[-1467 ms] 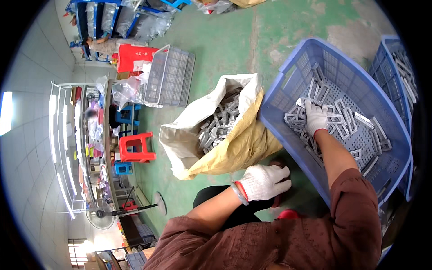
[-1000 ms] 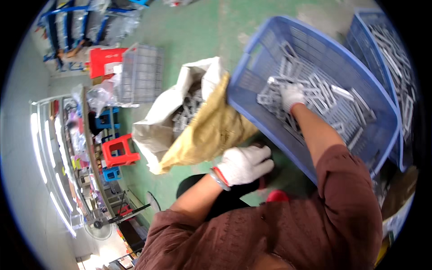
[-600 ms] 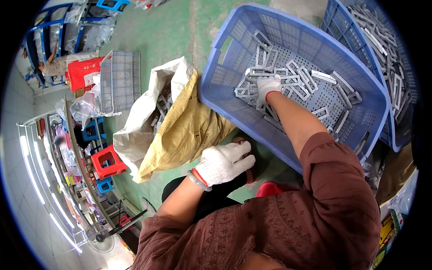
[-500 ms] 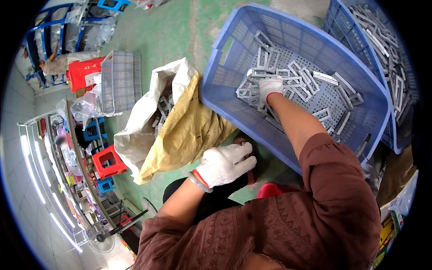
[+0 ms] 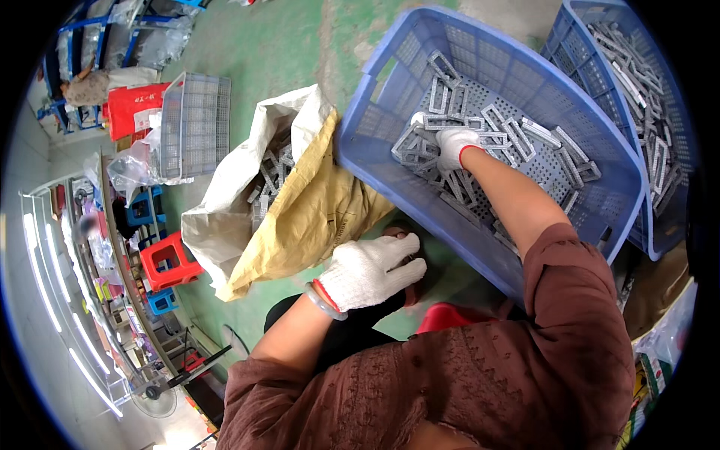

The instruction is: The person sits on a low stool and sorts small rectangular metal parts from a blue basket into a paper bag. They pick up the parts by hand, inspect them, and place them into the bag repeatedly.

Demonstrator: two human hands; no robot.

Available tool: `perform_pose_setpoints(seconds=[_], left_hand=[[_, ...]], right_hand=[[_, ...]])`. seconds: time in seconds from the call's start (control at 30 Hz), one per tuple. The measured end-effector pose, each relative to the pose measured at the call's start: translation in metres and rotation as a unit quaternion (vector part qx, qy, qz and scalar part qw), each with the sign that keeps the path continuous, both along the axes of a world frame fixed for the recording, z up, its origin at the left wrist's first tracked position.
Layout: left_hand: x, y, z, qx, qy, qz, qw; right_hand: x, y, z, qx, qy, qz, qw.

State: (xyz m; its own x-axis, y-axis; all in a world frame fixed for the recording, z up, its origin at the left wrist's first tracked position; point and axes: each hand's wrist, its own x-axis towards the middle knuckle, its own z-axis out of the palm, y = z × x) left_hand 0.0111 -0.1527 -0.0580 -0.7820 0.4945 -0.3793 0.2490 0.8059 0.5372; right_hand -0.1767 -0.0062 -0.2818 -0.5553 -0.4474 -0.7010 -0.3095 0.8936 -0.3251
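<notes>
Two gloved hands work here: nearest, the left hand [image 5: 373, 271] rests flat, fingers together, holding nothing. Farther out, the right hand [image 5: 454, 147] closes on grey metal frames [image 5: 427, 154] piled inside the blue basket [image 5: 495, 127]. Beyond lies an open sack [image 5: 281, 199] of similar frames.

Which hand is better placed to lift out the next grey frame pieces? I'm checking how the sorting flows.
The right hand, probably: it already lies on the grey frame pieces inside the tilted blue basket. The left hand rests low near the knee, outside the basket and beside the open sack.
</notes>
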Motion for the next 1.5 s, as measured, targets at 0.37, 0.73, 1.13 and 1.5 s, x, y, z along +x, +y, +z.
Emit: perform_pose_setpoints(seconds=[0.37,0.73,1.13,1.5], left_hand=[[0.006,0.005,0.008,0.012,-0.046,0.01,0.999],[0.003,0.006,0.004,0.014,0.009,-0.041,0.999],[0.009,0.011,0.022,0.003,-0.051,0.019,0.999],[0.016,0.04,0.061,0.24,-0.189,0.263,0.915]], right_hand=[[-0.001,0.06,-0.006,0.005,-0.015,-0.002,1.0],[0.039,0.035,-0.01,-0.034,-0.001,-0.174,0.984],[0.045,0.085,-0.005,-0.279,-0.161,-0.317,0.892],[0.078,0.09,0.207,-0.694,-0.374,-0.307,0.532]])
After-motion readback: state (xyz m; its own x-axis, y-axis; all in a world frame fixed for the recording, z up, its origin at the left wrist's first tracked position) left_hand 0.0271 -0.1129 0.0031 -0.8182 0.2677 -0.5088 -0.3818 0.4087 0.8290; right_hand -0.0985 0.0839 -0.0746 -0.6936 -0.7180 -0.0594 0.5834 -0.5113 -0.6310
